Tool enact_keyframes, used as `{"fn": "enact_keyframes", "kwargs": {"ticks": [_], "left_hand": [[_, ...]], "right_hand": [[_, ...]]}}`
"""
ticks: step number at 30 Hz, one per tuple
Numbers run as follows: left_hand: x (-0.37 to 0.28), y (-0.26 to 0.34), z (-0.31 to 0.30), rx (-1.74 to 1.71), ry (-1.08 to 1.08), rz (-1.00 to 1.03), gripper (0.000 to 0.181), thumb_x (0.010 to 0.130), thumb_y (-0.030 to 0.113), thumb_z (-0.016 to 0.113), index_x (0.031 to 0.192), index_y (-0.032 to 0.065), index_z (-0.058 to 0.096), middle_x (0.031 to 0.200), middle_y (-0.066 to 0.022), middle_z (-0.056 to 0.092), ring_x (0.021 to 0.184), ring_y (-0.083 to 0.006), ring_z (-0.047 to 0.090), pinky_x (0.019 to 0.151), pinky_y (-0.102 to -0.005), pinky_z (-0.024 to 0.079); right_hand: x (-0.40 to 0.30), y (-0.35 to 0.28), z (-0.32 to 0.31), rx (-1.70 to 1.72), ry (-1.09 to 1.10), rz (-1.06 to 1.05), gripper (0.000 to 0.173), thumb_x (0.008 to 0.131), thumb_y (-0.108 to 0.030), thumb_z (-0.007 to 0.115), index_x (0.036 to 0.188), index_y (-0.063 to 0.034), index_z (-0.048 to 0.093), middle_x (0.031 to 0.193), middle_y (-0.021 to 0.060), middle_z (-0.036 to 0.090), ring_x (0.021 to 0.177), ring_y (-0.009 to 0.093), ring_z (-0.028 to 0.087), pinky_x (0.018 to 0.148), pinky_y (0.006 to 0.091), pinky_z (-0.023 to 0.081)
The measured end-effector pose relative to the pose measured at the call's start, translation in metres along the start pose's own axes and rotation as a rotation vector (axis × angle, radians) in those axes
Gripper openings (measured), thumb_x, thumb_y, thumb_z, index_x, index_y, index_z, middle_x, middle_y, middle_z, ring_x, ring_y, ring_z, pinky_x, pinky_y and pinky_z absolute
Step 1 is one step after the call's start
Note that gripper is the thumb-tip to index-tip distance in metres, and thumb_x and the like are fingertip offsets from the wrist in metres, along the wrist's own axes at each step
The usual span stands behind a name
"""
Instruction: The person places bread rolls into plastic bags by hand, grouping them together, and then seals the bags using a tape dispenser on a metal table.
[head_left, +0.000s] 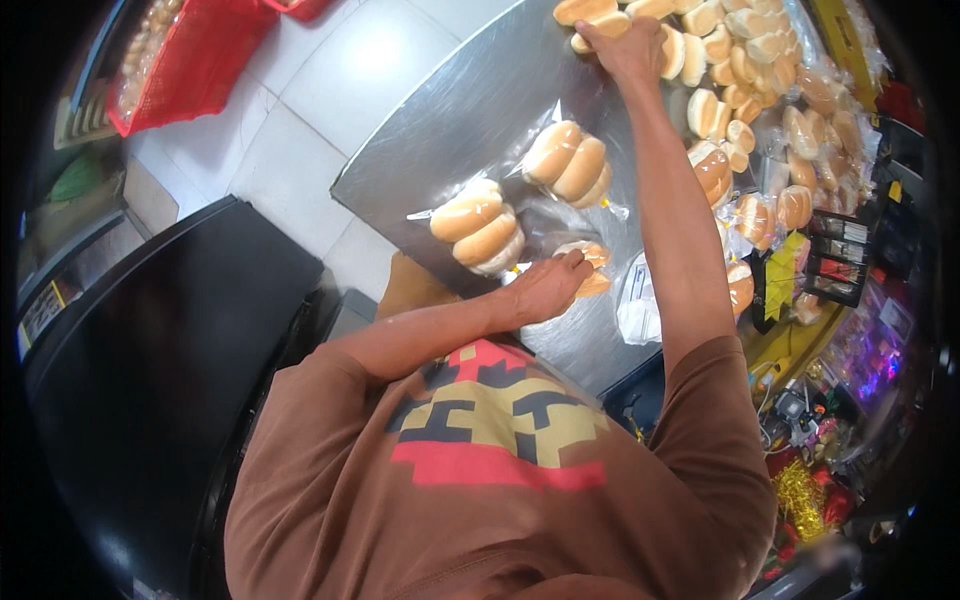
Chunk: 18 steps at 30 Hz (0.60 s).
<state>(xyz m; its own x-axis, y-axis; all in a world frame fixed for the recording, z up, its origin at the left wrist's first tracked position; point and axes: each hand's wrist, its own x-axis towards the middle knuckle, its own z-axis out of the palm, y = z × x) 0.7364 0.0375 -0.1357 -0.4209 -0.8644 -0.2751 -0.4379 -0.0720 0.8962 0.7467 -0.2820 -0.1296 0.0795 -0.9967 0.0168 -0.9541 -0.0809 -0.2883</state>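
My right hand (626, 45) reaches to the far side of the stainless steel table (442, 120), its fingers around a bread roll (606, 26) beside a pile of loose rolls (750, 37). Close to my body, my left hand (551, 286) grips a clear plastic bag with rolls (592, 283) in it. Two tied clear bags of rolls, one to the left (478, 227) and one further back (568, 163), lie on the metal top. Near my right forearm is a white plastic bag or stack of bags (640, 304).
More bagged rolls (817, 142) crowd the table's right side, by a black tray with compartments (836, 259). A red plastic basket (195, 64) stands on the tiled floor at upper left. A large black-topped unit (165, 300) is at my left.
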Motion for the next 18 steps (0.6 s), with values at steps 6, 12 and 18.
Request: {"fn": "enact_keyframes", "kwargs": {"ticks": [6,12,18], "left_hand": [[-0.003,-0.010,0.011,0.194,0.177,0.211,0.010,0.084,0.009,0.061,0.091,0.0024,0.064,0.107,-0.0142,0.061,0.104,-0.0330,0.058,0.084,-0.0435,0.050],[0.006,0.004,0.003,0.308,0.263,0.363,0.027,0.092,0.020,0.062,0.108,-0.0013,0.066,0.133,-0.0142,0.058,0.129,-0.0353,0.047,0.106,-0.0488,0.037],[0.011,-0.013,0.014,0.127,0.231,0.290,0.018,0.093,0.019,0.065,0.099,0.0015,0.066,0.140,-0.0144,0.055,0.130,-0.0387,0.048,0.109,-0.0478,0.038]], "right_hand": [[-0.026,0.020,0.016,0.339,-0.001,-0.077,0.067,0.072,-0.014,0.072,0.134,0.0017,0.049,0.122,0.0258,0.061,0.117,0.041,0.058,0.103,0.0457,0.045],[-0.115,0.147,-0.056,0.785,-0.251,0.142,0.059,0.082,-0.020,0.078,0.130,0.0025,0.052,0.115,0.0140,0.068,0.101,0.023,0.068,0.086,0.0338,0.053],[-0.344,0.221,-0.122,0.775,-0.114,0.432,0.070,0.080,-0.007,0.078,0.140,0.0038,0.042,0.127,0.0176,0.061,0.114,0.023,0.062,0.100,0.0368,0.049]]}}
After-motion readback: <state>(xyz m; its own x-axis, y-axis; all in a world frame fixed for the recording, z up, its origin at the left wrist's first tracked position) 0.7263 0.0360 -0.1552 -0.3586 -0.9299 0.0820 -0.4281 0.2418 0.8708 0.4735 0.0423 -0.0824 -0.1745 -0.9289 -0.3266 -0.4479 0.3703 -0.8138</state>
